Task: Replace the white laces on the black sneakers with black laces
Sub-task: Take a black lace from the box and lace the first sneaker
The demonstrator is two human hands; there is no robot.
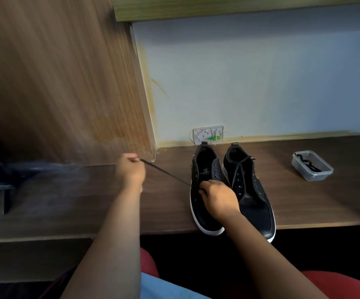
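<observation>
My left hand [131, 169] pinches a taut black lace [166, 174] drawn from the left sneaker [200, 203] while my right hand [215, 197] grips its eyelets; the right sneaker [250, 190] looks partly laced, so I judge roughly halfway.

Two black sneakers [205, 188] [248, 190], two hands [131, 169] [215, 197], one plastic container [312, 165], one wall socket [208, 135].

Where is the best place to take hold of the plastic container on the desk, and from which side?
Grip the plastic container by its two long walls, coming from above. It stands open and upright with clear desk around it, and the black lace coiled inside stays untouched that way.
</observation>
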